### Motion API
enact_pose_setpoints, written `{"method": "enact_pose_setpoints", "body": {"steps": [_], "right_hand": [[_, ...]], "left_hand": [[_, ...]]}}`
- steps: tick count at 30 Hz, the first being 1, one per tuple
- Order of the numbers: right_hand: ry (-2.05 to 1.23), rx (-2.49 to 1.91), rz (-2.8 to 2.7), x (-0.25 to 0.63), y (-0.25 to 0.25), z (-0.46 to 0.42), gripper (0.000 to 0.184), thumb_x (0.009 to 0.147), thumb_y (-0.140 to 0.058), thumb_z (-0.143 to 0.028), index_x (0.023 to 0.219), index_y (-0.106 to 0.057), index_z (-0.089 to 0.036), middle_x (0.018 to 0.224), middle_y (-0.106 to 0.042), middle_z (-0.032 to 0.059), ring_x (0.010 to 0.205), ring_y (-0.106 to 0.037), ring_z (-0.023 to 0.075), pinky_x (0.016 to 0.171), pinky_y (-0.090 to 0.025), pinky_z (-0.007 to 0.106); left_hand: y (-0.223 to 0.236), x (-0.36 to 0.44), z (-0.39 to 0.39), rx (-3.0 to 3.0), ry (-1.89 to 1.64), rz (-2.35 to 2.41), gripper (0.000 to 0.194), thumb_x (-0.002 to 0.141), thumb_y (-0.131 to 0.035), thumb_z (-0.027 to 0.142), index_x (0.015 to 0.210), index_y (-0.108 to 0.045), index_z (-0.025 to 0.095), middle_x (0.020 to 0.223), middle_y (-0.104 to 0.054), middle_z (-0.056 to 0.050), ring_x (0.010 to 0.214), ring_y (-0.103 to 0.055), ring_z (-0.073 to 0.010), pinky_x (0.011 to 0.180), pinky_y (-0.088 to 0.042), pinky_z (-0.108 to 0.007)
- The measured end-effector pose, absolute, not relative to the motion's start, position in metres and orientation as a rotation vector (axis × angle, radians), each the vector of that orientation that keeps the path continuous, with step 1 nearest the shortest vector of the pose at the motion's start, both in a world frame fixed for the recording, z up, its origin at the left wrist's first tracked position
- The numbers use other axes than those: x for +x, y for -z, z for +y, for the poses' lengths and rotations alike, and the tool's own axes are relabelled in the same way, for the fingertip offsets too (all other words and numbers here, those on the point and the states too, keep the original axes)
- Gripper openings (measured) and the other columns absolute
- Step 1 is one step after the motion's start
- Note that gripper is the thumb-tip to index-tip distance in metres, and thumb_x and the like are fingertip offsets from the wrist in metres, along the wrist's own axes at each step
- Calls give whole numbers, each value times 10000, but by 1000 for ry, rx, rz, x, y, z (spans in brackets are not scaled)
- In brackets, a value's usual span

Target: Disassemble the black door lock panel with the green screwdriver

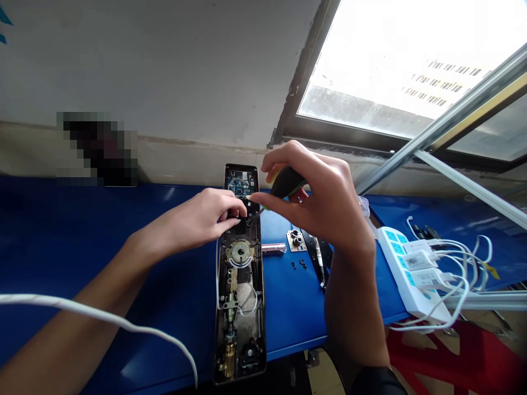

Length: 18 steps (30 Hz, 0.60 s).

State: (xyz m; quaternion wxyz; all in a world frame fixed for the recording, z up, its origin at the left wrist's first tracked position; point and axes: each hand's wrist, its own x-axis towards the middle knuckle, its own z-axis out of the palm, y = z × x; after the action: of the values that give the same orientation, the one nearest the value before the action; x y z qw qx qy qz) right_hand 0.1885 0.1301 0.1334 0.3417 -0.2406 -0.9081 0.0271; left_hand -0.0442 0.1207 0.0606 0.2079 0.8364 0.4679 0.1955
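A long dark housing, which looks like an opened door lock body, lies lengthwise on the blue table. Inside it are a blue circuit board at the far end, a round metal part in the middle and a brass-coloured mechanism near me. My right hand is closed round a black and green screwdriver, its shaft slanting down into the housing below the board. My left hand rests at the left rim, thumb and fingers drawn together; what they hold, if anything, is hidden.
Right of the housing lie a pinkish cylinder, a small board with a black part, several screws and a white-and-black pen-like tool. A white power strip with plugged cables stands further right. A white cable crosses the left foreground.
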Motion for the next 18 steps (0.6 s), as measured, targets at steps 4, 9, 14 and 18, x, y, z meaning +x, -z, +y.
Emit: {"method": "enact_pose_setpoints", "body": {"steps": [4,9,14,18], "right_hand": [[-186,-647,-2404,190,-135,129,309,885,-604,-72,1120,-558,-268,1038,-677,8,830,-666,159,760,-586,345],[-196,-661,-2403,191,-136,128,247,911,-673,-167,1112,-565,-260,1004,-686,12,779,-643,163,708,-562,351],[-125,-649,-2366,192,-135,128,160,923,-644,-133,1006,-568,-246,913,-657,-7,731,-584,141,697,-526,338],[-178,-662,-2381,194,-138,126,325,851,-631,-81,1091,-536,-277,1028,-669,7,785,-615,161,731,-552,358]], "left_hand": [[-58,-43,121,2344,-515,1279,268,967,-562,336,1081,-769,210,1060,-733,-62,816,-658,-172,727,-505,-301],[-57,-41,121,2339,-508,1285,253,962,-581,328,1059,-775,198,1029,-734,-57,786,-651,-163,699,-501,-294],[-55,-42,121,2347,-508,1267,268,975,-580,323,1098,-790,212,1095,-740,-56,865,-679,-176,773,-523,-304],[-56,-45,121,2354,-496,1273,277,979,-578,336,1108,-792,217,1066,-744,-54,851,-677,-179,758,-522,-310]]}}
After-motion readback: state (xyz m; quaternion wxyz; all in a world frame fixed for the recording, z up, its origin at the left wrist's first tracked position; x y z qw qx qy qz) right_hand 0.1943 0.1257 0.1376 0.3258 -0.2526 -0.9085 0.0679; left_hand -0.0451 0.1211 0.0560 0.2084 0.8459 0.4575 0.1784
